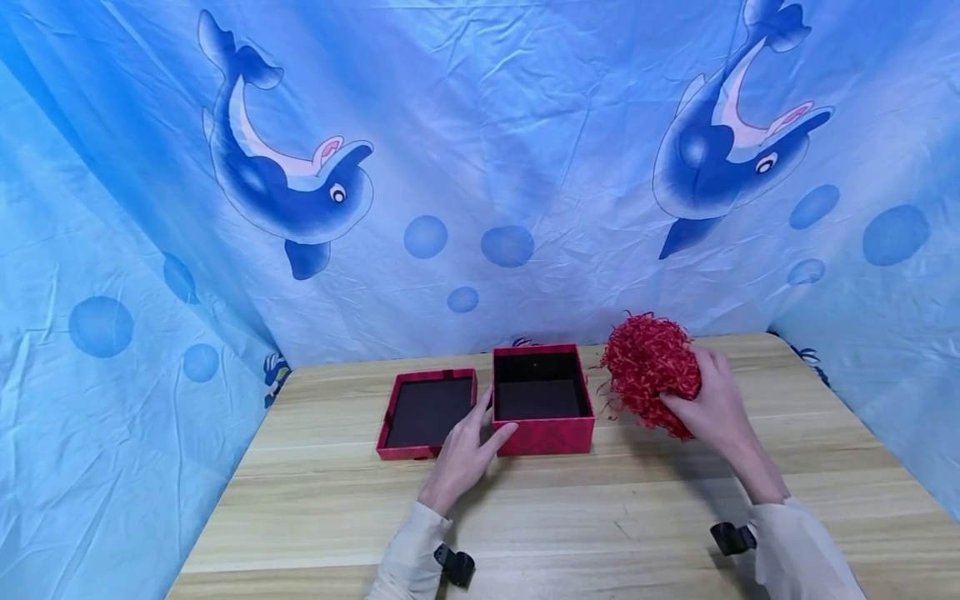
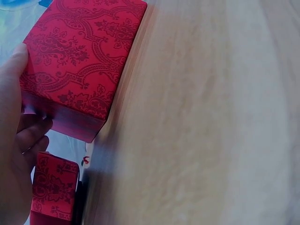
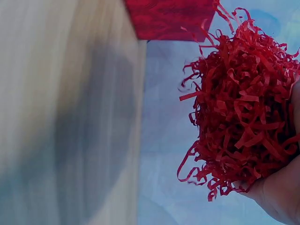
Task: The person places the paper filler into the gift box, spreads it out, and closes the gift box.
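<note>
The shredded paper [image 1: 648, 371] is a loose, bright red ball of thin, crinkled strips, with stray curls poking out at its left edge. It is right of centre in the head view, above the table [image 1: 562, 517]. The right hand [image 1: 716, 404] is clamped on its right side, thumb pressed in at the lower front; the other fingers are mostly hidden.

Just left of it, near the centre, sits a red patterned box [image 1: 545, 436] with a black inside. The left hand [image 1: 461, 454] touches its left front corner, thumb and fingers spread apart, thumb at the front wall's top edge. A shallow red lid [image 1: 432, 412], black inside, lies farther left. Behind hangs a blue cloth [image 1: 570, 167] printed with dolphins.
</note>
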A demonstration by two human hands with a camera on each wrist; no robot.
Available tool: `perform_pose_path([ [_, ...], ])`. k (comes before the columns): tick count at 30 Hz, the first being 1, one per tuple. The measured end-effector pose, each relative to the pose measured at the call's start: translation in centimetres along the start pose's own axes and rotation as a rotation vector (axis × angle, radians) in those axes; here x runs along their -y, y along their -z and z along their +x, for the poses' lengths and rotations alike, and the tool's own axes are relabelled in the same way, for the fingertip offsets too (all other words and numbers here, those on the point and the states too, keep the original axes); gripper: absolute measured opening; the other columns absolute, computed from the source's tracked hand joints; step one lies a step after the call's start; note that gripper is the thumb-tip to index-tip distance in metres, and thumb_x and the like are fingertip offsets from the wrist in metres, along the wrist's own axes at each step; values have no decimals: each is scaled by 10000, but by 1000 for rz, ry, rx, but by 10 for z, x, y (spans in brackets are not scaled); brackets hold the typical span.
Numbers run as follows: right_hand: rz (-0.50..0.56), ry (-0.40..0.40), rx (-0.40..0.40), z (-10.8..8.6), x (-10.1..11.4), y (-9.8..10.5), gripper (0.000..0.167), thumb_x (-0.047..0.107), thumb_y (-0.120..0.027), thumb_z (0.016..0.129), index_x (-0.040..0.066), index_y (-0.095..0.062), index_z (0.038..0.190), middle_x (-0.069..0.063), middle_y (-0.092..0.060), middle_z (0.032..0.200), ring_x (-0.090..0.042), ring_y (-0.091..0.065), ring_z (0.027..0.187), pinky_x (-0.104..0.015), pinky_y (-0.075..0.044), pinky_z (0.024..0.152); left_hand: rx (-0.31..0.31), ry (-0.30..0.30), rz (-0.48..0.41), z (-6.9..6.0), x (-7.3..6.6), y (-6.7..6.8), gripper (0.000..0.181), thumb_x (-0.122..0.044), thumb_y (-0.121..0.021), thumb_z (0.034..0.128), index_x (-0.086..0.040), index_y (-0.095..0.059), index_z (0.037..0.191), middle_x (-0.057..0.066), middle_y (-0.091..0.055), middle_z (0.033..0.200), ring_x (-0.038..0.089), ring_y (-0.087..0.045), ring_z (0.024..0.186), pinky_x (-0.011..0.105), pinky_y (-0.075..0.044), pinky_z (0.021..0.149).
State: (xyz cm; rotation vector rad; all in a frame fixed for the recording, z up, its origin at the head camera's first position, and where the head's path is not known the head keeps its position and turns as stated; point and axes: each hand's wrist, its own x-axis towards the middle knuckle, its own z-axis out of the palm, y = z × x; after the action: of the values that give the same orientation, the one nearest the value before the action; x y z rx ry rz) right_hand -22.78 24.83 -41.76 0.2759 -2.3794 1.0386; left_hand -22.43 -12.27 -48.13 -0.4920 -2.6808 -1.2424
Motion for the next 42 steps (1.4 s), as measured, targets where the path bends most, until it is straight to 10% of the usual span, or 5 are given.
perform_pose_path([
  [42, 132, 148, 295, 47, 76, -62, 808, 13, -804, 754, 14, -460, 1485, -254, -488, 1343, -444, -540, 1189, -665, -477, 969, 8, -18, -8, 0, 0, 0, 783, -556, -553, 1036, -248, -214, 1671, 178, -545, 1491, 306, -562, 1336, 568, -414, 1106],
])
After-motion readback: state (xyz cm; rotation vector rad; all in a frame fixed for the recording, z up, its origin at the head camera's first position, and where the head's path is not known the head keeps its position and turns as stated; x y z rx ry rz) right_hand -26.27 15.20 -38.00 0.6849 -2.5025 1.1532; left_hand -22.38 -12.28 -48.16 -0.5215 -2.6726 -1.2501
